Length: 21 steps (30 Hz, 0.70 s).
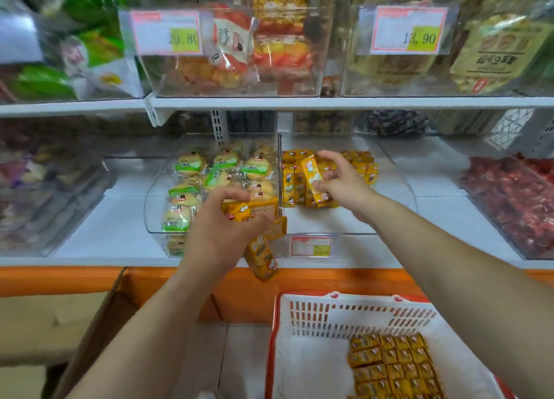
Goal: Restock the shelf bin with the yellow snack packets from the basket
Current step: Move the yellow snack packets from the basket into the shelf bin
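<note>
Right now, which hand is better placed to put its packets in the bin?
Right. The right hand is inside the bin, pinching a packet just above the pile. The left hand grips its bundle lower, in front of the bun bin.

White shelf boards (pixel 329 102) in tiers; orange plinth (pixel 60 279) beneath; cardboard box (pixel 99 338) left; pale floor tiles (pixel 245 362).
</note>
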Motion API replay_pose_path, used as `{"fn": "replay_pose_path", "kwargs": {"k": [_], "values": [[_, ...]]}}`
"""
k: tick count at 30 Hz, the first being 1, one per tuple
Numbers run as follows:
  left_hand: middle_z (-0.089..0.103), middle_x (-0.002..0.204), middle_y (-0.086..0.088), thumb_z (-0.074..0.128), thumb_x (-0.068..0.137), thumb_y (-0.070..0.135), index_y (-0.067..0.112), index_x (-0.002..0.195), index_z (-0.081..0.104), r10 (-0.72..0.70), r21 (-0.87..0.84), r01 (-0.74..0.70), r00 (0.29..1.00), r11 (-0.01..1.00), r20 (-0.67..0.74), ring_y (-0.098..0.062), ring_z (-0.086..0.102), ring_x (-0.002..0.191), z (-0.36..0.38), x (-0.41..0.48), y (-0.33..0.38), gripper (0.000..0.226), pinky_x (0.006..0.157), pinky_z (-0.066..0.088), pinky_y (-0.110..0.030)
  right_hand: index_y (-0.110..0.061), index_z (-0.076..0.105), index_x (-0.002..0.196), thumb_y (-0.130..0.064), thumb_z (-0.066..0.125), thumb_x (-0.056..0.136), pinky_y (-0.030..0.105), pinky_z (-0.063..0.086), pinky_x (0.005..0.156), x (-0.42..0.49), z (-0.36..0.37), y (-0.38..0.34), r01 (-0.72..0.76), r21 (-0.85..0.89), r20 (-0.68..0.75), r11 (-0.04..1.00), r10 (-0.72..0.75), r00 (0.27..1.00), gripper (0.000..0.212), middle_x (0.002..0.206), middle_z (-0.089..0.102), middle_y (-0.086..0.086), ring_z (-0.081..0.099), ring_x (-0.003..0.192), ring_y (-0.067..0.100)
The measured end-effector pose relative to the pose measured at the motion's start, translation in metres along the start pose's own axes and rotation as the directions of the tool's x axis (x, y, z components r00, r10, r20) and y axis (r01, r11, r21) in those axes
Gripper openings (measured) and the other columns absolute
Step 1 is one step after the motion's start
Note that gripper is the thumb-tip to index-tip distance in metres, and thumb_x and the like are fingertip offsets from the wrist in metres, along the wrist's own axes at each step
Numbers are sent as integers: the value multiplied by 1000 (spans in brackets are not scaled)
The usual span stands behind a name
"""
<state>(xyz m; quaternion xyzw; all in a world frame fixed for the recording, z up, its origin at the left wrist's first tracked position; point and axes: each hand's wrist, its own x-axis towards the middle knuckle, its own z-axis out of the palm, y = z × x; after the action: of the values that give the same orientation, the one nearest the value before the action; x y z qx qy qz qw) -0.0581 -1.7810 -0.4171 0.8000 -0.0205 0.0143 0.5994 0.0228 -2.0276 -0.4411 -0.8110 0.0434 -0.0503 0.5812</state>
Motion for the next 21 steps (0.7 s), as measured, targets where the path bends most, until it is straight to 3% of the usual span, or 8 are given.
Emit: {"fn": "replay_pose_path", "kwargs": {"k": [3,5,7,12,17,21], "values": [[74,97,14,89,75,25,34,101,61,1,-7,-1,1000,1000,4,0,73,79,-8,3,-8,39,66,63,-30,-21,49,132,1,71,85,36,47,70,34,23,18,-41,-71,-19,997,40,999,57,93,50,12,53,75,24],[74,94,14,89,74,26,35,100,62,-11,-13,11,1000,1000,7,0,73,77,-11,7,-12,39,60,61,-24,-17,50,122,0,74,81,37,51,67,50,38,26,-76,-119,-44,990,71,996,50,93,54,12,58,73,26],[74,90,15,90,73,27,36,99,62,-25,-28,25,1000,999,6,0,73,76,-14,10,-14,39,56,58,-21,-16,51,108,-5,79,78,41,53,75,62,49,31,-92,-192,-59,977,82,995,43,90,60,9,63,79,27],[74,84,17,90,73,28,36,99,61,-36,-40,36,999,999,2,1,73,72,-14,15,-17,40,56,59,-22,-19,59,86,-18,79,75,27,40,65,77,59,39,-43,-580,-92,814,-13,996,23,81,65,4,63,83,26],[72,86,15,90,72,31,39,99,60,-57,-42,57,998,997,9,0,73,71,-8,17,-15,41,55,60,-24,-18,62,85,-20,74,80,28,45,67,76,62,37,-30,-637,-85,770,-32,996,14,81,65,5,64,84,27],[73,95,11,90,73,33,39,100,60,-84,-49,83,996,995,-2,-6,74,75,-6,17,-12,40,60,63,-32,-13,67,99,-25,75,82,40,56,80,53,43,21,-15,-606,-88,796,-48,995,22,85,70,4,66,86,24]]}}
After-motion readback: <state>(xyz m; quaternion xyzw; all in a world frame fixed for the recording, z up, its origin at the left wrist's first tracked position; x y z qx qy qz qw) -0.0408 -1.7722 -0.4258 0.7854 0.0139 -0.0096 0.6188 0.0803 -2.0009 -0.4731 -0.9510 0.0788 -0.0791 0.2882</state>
